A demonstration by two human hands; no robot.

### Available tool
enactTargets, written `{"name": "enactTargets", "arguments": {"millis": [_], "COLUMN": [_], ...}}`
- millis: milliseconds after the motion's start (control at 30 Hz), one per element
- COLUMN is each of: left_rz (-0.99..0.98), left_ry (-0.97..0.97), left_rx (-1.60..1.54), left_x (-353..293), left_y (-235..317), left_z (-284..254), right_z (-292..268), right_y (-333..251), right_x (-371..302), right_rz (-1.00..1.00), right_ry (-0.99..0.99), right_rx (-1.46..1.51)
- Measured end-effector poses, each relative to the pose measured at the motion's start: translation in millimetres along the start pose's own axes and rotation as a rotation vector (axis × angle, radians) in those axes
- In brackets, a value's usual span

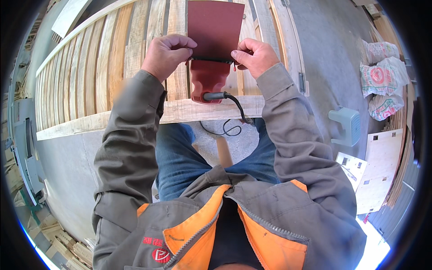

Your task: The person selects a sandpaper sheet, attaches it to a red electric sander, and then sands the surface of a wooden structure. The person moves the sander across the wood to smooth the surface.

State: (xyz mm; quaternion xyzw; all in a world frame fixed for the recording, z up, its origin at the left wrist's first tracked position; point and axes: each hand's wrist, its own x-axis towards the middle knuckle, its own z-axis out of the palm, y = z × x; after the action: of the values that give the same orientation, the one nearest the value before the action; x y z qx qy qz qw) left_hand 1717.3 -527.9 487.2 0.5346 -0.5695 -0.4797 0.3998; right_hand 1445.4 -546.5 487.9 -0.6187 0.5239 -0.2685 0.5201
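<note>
A dark red sheet of sandpaper (216, 27) stretches away from the near end, where it meets a red electric sander (208, 80). My left hand (167, 54) pinches the sheet's near left corner between thumb and fingers. At the opposite near corner, my right hand (255, 56) grips the edge the same way. The sander rests upside down or on its side on a slatted wooden panel (108, 58); which of the two I cannot tell. Its black cord (236, 102) runs over the panel's near rail and down between my legs. The sander's clamping edge is partly covered by the paper.
White woven sacks (382, 76) lie on the floor at the right. Nearer stands a light blue plastic stool (345, 126), with pale boards with square holes (380, 166) beyond it. Wood offcuts (67, 245) are piled at the lower left.
</note>
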Motion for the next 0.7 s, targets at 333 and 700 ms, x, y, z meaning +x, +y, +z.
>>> {"name": "enactTargets", "arguments": {"millis": [333,700], "left_rz": [-0.019,-0.077], "left_ry": [-0.119,-0.233], "left_rx": [-0.005,-0.168], "left_x": [-3.6,-6.6], "left_y": [0.3,-11.0], "left_z": [-9.2,-15.9], "right_z": [-2.3,-1.5], "right_y": [5.5,2.9], "right_x": [3.2,1.7], "right_rz": [-0.007,-0.028], "right_ry": [-0.016,-0.003], "right_rx": [-0.011,-0.059]}}
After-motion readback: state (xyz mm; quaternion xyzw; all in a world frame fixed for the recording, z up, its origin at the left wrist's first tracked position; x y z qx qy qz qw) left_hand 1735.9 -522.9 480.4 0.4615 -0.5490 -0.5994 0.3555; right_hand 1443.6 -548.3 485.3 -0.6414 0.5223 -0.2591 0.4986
